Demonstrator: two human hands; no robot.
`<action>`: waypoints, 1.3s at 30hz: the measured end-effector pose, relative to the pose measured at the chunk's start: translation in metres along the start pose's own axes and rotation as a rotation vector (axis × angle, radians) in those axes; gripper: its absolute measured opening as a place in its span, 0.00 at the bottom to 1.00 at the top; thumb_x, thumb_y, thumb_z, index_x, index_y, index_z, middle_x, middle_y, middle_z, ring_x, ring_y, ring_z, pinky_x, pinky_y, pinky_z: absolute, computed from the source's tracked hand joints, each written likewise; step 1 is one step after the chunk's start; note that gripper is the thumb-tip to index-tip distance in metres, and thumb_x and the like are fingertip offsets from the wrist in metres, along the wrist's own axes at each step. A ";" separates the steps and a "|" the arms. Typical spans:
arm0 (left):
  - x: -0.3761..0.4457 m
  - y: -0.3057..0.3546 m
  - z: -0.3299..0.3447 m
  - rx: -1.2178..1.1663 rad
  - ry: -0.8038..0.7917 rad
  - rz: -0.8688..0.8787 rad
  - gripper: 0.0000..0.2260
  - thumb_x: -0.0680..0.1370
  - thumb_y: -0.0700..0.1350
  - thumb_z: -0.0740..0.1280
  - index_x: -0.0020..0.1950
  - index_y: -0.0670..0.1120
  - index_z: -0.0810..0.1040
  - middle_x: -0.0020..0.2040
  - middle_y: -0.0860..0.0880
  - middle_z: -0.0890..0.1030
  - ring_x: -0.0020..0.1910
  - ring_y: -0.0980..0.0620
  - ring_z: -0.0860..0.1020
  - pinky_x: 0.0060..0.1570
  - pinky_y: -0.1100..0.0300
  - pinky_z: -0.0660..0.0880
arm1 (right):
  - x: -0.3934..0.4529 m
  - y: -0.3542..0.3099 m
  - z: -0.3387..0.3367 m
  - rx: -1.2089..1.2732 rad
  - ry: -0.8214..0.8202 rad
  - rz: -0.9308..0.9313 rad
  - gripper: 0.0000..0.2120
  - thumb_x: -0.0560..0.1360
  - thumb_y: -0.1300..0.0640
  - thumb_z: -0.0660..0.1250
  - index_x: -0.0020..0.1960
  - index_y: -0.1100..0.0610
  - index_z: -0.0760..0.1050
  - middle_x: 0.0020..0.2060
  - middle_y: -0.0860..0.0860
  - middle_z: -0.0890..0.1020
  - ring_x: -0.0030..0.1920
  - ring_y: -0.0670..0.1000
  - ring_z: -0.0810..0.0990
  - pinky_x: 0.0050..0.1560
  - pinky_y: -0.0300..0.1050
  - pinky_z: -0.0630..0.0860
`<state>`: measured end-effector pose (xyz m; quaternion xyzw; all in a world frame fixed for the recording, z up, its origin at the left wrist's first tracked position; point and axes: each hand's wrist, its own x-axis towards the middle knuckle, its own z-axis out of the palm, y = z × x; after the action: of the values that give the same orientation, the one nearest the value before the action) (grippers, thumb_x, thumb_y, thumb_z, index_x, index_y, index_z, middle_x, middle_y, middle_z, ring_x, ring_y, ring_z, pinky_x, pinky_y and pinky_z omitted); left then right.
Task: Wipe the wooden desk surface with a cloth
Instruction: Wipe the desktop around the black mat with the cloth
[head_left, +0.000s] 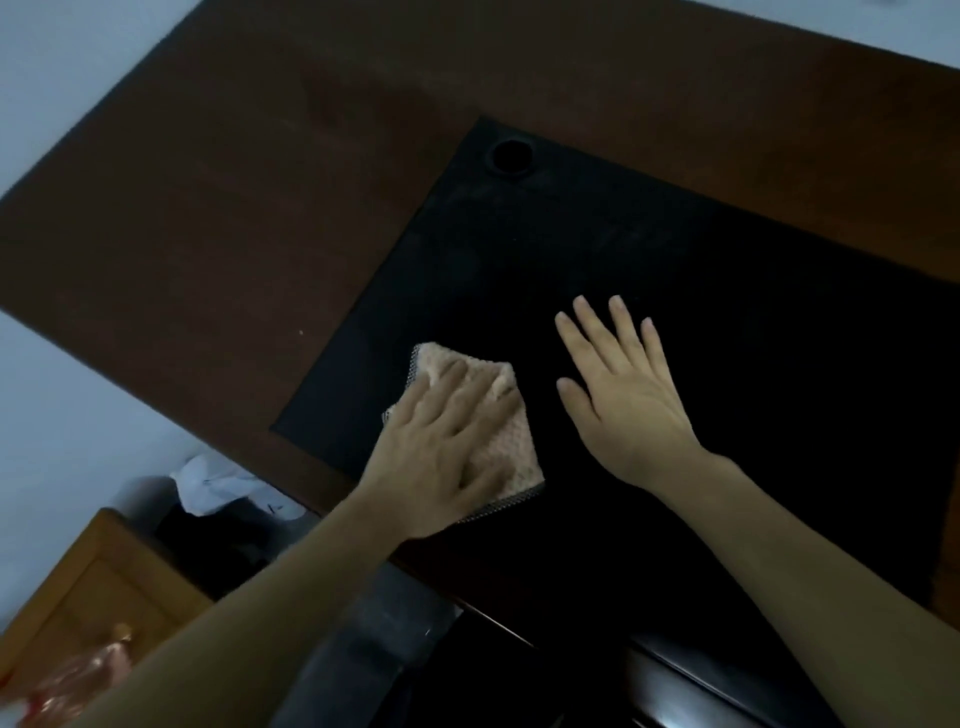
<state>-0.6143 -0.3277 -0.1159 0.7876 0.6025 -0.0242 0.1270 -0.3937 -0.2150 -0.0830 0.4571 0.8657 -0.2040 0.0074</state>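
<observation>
Cloth pressed on the black mat

The cloth (498, 415) is pressed flat by the left hand (441, 457) with straight fingers; the right hand (623, 395) is laid open beside the cloth, on the black mat (727, 312).

A mat (675, 260) lay on the tabletop (234, 182), with a round hole (510, 156) at its far corner. The cloth (498, 415) sat on the mat's near left part under the left hand (441, 457); the right hand (623, 395) rested flat just beside it, to the right. A low cabinet (93, 587) stood left of the tabletop.
</observation>
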 end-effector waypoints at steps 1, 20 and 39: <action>0.006 -0.014 -0.002 0.017 0.012 0.003 0.31 0.83 0.64 0.48 0.83 0.52 0.52 0.83 0.48 0.52 0.82 0.42 0.48 0.78 0.42 0.48 | 0.002 -0.001 0.002 -0.007 -0.024 -0.004 0.29 0.85 0.44 0.44 0.84 0.49 0.42 0.83 0.46 0.40 0.80 0.50 0.31 0.77 0.48 0.27; -0.045 0.040 0.017 -0.034 0.103 -0.290 0.31 0.83 0.61 0.52 0.84 0.51 0.51 0.83 0.45 0.52 0.82 0.40 0.48 0.77 0.37 0.49 | 0.016 -0.029 0.018 -0.007 -0.075 0.009 0.29 0.86 0.45 0.47 0.84 0.49 0.44 0.83 0.47 0.42 0.80 0.49 0.33 0.79 0.51 0.32; -0.038 0.093 0.023 -0.065 0.151 -0.543 0.31 0.83 0.60 0.46 0.84 0.48 0.50 0.84 0.46 0.50 0.82 0.41 0.49 0.77 0.37 0.51 | -0.001 -0.004 0.042 -0.196 0.042 -0.091 0.31 0.83 0.42 0.40 0.84 0.53 0.49 0.83 0.52 0.50 0.83 0.55 0.47 0.82 0.56 0.47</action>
<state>-0.5335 -0.3912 -0.1156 0.5925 0.7996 0.0207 0.0959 -0.4041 -0.2329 -0.1200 0.4187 0.9013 -0.1087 0.0246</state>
